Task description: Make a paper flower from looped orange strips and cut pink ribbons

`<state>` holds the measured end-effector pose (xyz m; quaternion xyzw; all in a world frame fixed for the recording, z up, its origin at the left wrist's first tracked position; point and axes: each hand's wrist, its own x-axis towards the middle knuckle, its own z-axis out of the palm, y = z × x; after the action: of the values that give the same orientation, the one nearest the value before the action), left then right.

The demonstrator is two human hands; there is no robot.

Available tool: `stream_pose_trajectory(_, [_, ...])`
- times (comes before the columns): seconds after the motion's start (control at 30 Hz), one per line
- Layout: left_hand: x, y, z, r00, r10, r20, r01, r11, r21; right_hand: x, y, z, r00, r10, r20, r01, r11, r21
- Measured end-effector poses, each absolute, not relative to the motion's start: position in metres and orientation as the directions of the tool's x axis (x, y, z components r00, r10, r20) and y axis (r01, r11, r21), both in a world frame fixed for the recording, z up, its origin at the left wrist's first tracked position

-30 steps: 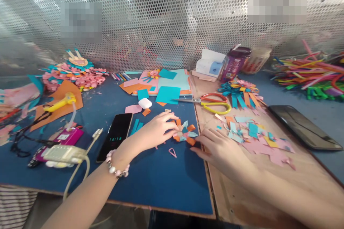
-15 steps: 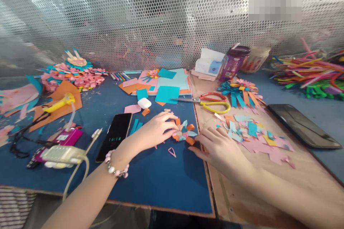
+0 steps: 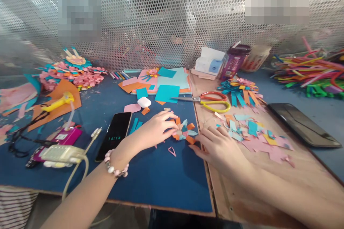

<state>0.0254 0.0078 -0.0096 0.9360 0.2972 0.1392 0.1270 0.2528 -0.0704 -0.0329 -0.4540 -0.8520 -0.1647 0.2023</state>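
Observation:
A small paper flower [image 3: 183, 133] with orange and light-blue petals around a pale pink centre lies on the blue tabletop between my hands. My left hand [image 3: 162, 127], a beaded bracelet on its wrist, has its curled fingers on the flower's left edge. At the lower right petal, my right hand [image 3: 216, 145] holds the orange paper loop between thumb and fingers. Below the flower is a thin pink paper loop [image 3: 172, 151]. Blue paper strips [image 3: 135, 125] lie left of my left hand, partly covered by it.
Red-and-yellow-handled scissors [image 3: 212, 101] lie behind the flower. A phone [image 3: 116, 132], yellow glue gun [image 3: 59, 102] and power strip [image 3: 63, 155] are on the left. Paper scraps [image 3: 258, 139], a dark case [image 3: 303, 125] and a purple cup [image 3: 233, 62] are on the right.
Both hands stay at the flower, with hardly any movement. The camera view has shifted very slightly.

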Motion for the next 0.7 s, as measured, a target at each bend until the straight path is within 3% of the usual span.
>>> stream_pose_trajectory(0.7, [0.0256,0.0071,-0.0069,0.788,0.584,0.195,0.514,-0.798,0.314,0.2516,-0.0705,-0.0324,-0.498,0.707,0.502,0.841,0.536,0.078])
